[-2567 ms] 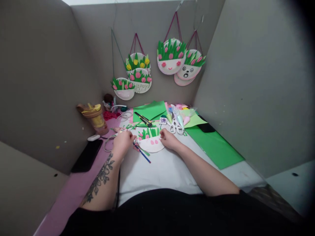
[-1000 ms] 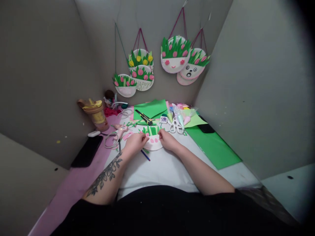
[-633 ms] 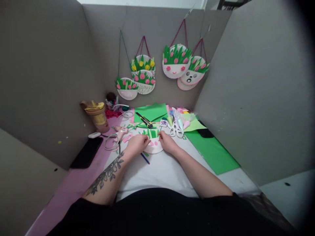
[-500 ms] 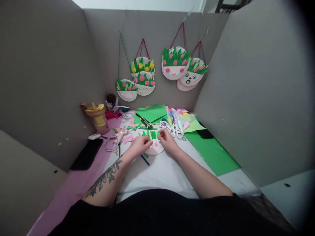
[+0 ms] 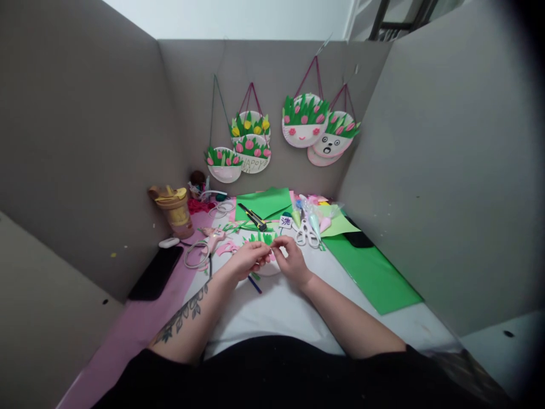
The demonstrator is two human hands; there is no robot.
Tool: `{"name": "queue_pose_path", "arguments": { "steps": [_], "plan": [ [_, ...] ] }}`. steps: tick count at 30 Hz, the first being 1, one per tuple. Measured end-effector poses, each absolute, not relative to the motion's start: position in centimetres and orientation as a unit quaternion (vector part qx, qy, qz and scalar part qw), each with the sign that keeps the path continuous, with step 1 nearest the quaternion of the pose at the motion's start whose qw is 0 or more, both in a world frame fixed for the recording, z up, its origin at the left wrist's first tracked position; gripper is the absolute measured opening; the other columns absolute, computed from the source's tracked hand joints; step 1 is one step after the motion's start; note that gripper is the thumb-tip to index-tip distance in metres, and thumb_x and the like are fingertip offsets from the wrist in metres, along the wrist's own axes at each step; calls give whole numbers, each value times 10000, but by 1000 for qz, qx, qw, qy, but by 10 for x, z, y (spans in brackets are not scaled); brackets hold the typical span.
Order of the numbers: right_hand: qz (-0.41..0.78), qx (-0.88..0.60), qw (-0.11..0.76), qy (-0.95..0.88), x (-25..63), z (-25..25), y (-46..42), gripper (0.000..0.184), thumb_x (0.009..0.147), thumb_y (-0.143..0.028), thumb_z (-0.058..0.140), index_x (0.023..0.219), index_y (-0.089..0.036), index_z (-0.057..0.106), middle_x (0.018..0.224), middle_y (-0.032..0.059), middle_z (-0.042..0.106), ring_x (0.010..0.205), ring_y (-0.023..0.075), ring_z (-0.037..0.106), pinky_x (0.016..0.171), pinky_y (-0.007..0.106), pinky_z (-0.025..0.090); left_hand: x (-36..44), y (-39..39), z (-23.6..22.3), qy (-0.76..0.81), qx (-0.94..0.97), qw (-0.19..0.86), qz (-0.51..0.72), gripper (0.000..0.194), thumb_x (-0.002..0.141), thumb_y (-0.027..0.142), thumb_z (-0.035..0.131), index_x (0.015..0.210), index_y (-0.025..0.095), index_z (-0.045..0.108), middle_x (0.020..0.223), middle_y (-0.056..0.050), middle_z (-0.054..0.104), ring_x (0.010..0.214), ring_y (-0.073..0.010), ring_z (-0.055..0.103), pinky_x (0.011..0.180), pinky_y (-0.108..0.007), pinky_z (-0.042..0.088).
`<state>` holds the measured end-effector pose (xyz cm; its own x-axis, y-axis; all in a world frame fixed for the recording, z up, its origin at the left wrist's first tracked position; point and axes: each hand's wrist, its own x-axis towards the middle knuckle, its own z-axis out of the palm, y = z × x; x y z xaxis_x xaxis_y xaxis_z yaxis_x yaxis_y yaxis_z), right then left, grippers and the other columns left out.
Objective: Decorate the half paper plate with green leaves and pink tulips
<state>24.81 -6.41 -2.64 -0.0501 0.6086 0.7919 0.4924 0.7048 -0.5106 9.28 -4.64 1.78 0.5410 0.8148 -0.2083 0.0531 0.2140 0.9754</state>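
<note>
A white half paper plate (image 5: 269, 269) with green paper leaves (image 5: 256, 237) along its top and pink pieces on its front lies on the white cloth, partly covered by my hands. Over it, my left hand (image 5: 250, 260) and my right hand (image 5: 293, 262) meet fingertip to fingertip, both pinched closed. Whatever sits between the fingers is too small to make out. Below my left hand a dark blue pen (image 5: 255, 285) rests on the cloth. Pink paper scraps (image 5: 227, 247) lie left of the plate.
A pink glue gun (image 5: 211, 241) with its coiled cord lies left. Behind are a utility knife (image 5: 252, 216), white scissors (image 5: 306, 234) and green sheets (image 5: 370, 274). A black phone (image 5: 156, 274) and a tub (image 5: 177, 213) stand left. Decorated plates (image 5: 304, 133) hang on the grey partition.
My hands have come together from either side of the plate, and their fingertips now meet above it. The view has tilted up slightly.
</note>
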Motion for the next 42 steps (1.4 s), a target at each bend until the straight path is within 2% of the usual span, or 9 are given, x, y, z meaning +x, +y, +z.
{"name": "queue_pose_path", "arguments": {
  "steps": [8,15,24,33,38,42],
  "plan": [
    [41,-380,565,-731,250,-30,-63,175,849,-147,472,1002,-233,471,897,52,617,865,196,609,795,379,495,94,-46,16,397,579,640,313,357,664,477,641,727,162,485,602,43,492,433,-31,335,410,-181,170],
    [22,-371,554,-745,252,-33,-59,235,843,-106,447,1034,-243,458,909,57,614,887,199,609,780,375,508,95,-45,13,399,596,612,332,301,688,447,605,718,165,503,551,51,482,421,-44,336,417,-190,198],
    [27,-371,537,-757,253,-35,-56,270,834,-98,441,1062,-241,456,915,60,616,875,203,609,773,378,510,93,-44,8,401,617,586,339,336,717,479,602,709,154,519,552,44,483,443,-52,353,427,-195,224],
    [9,-364,536,-762,253,-33,-58,364,843,-81,451,1172,-237,432,879,48,606,794,179,613,732,339,518,93,-44,3,401,577,639,312,395,732,548,581,756,157,530,593,33,509,423,-45,348,399,-188,200],
    [-6,-337,537,-774,254,-33,-59,366,839,-64,441,1158,-243,450,902,62,615,816,196,608,717,349,515,95,-44,6,402,549,673,289,326,688,456,634,680,163,492,554,47,475,400,-33,317,381,-186,171],
    [66,-359,558,-745,258,-30,-59,325,811,-74,449,1086,-244,485,931,65,599,872,206,598,786,383,502,96,-45,8,419,573,629,317,220,703,357,578,649,165,484,533,49,473,399,-37,316,392,-186,187]
  ]
}}
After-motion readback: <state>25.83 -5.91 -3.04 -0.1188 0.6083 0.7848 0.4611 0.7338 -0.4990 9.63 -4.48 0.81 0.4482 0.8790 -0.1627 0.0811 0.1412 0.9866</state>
